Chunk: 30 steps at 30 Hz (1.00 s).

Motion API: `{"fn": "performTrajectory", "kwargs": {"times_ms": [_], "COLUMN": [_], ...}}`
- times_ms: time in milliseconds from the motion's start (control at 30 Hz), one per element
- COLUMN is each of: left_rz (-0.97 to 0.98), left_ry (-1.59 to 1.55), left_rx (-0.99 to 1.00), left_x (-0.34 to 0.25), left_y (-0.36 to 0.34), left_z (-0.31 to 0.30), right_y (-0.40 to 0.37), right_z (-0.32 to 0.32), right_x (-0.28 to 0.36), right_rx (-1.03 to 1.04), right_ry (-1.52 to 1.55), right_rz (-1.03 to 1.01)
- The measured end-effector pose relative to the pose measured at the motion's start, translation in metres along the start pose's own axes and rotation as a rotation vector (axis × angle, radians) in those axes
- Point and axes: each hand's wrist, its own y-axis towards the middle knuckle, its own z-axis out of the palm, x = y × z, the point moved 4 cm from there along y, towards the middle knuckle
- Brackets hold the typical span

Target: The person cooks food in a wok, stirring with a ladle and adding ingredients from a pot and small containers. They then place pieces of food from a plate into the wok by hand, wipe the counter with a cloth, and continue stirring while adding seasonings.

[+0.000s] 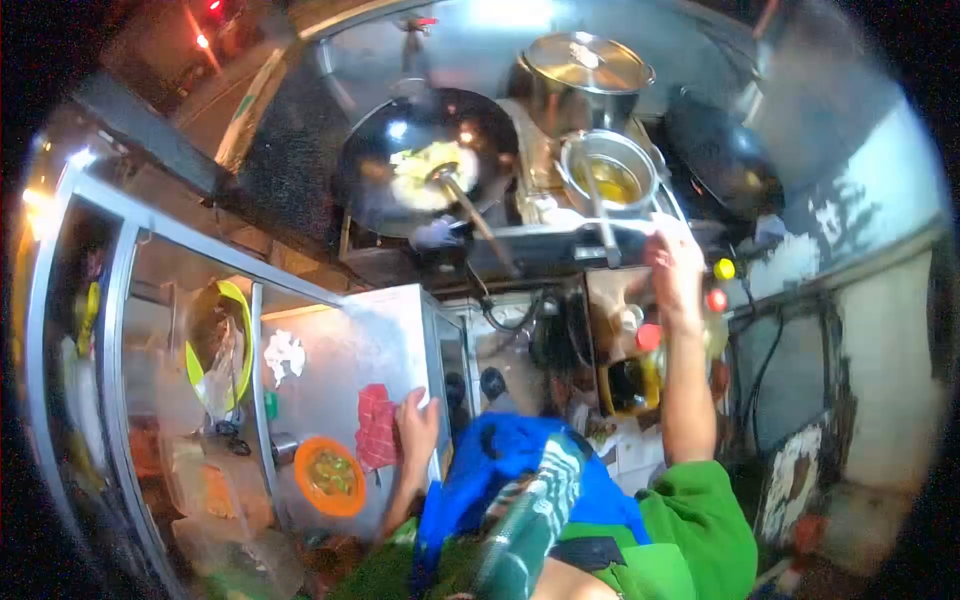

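Note:
My right hand (675, 262) reaches forward beside the front edge of the stove, near a metal pot (610, 165) holding yellowish liquid and a ladle. Motion blur smears its fingers, so anything in them cannot be made out. My left hand (415, 425) rests at the edge of the metal counter (340, 330), touching or right beside a red checked cloth (376, 428); whether it grips the cloth is unclear. A dark wok (370, 160) holds pale yellow food (425, 175) with a ladle (470, 210) in it.
A large lidded pot (588, 75) stands at the back, and a second dark wok (725, 155) sits at the right. An orange plate (330, 476) of food is on the left counter. Bottles with yellow (724, 268) and red (716, 300) caps stand near my right forearm.

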Motion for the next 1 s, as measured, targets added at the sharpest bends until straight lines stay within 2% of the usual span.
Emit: {"fn": "performTrajectory", "kwargs": {"times_ms": [33,67,100,167,200,233,267,333,367,400,433,467,500,533,567,600,667,733,767,833,867,900,933,967,1000], "left_rz": [0.0,0.166,0.132,0.098,0.114,0.122,0.203,0.109,0.04,-0.024,-0.083,-0.087,-0.131,-0.166,-0.148,-0.112,0.127,0.368,0.216,0.084,0.404,0.603,0.665,0.77,0.811], "left_ry": [0.202,0.288,0.317,0.339,0.43,0.524,0.652,0.601,0.548,0.49,0.432,0.431,0.397,0.367,0.515,0.515,0.427,0.341,0.154,-0.002,0.018,0.086,0.02,-0.026,-0.071], "left_rx": [-0.108,-0.308,-0.319,-0.348,-0.433,-0.508,-0.611,-0.586,-0.577,-0.566,-0.554,-0.528,-0.416,-0.296,-0.386,-0.322,-0.392,-0.416,-0.191,0.196,0.242,0.381,0.462,0.489,0.552], "left_x": [0.013,0.024,0.034,0.045,0.046,0.049,0.075,0.087,0.093,0.096,0.098,0.097,0.097,0.099,0.094,0.073,0.027,0.017,-0.001,-0.045,-0.074,-0.099,-0.125,-0.142,-0.166], "left_y": [-0.003,-0.009,-0.014,-0.015,-0.018,-0.026,-0.027,-0.035,-0.035,-0.032,-0.028,-0.026,-0.023,-0.018,-0.017,-0.006,0.013,0.026,0.033,0.05,0.057,0.066,0.068,0.073,0.074], "left_z": [-0.013,-0.02,-0.028,-0.04,-0.044,-0.046,-0.041,-0.041,-0.042,-0.043,-0.043,-0.048,-0.055,-0.058,-0.059,-0.063,-0.072,-0.044,-0.028,0.02,0.047,0.075,0.101,0.13,0.155], "right_y": [0.01,0.021,0.031,0.066,0.079,0.107,0.131,0.133,0.125,0.12,0.113,0.088,0.074,0.056,0.034,0.022,-0.03,-0.089,-0.116,-0.164,-0.182,-0.192,-0.201,-0.205,-0.206], "right_z": [0.034,0.064,0.095,0.155,0.183,0.2,0.213,0.223,0.219,0.211,0.194,0.178,0.157,0.124,0.095,0.058,-0.012,-0.072,-0.107,-0.15,-0.162,-0.173,-0.183,-0.186,-0.189], "right_x": [-0.011,-0.024,-0.033,-0.075,-0.089,-0.124,-0.153,-0.15,-0.145,-0.134,-0.129,-0.097,-0.083,-0.059,-0.038,-0.023,0.022,0.059,0.064,0.066,0.062,0.049,0.038,0.025,0.012], "right_rx": [-0.036,0.048,0.117,0.056,0.066,0.112,0.072,0.023,0.024,0.019,0.043,0.026,-0.029,-0.135,-0.17,-0.206,-0.374,-0.596,-0.679,-0.794,-0.827,-0.82,-0.809,-0.782,-0.729], "right_ry": [-0.041,0.004,0.024,0.062,-0.046,-0.115,-0.262,-0.501,-0.44,-0.381,-0.337,-0.293,-0.201,-0.328,-0.181,-0.154,-0.274,-0.577,-0.635,-0.841,-0.899,-0.985,-1.073,-1.015,-1.108], "right_rz": [0.02,0.085,0.108,0.132,0.022,0.065,-0.242,-0.322,-0.345,-0.37,-0.259,-0.154,-0.153,-0.197,-0.13,-0.209,-0.36,-0.435,-0.445,-0.443,-0.404,-0.403,-0.401,-0.273,-0.273]}}
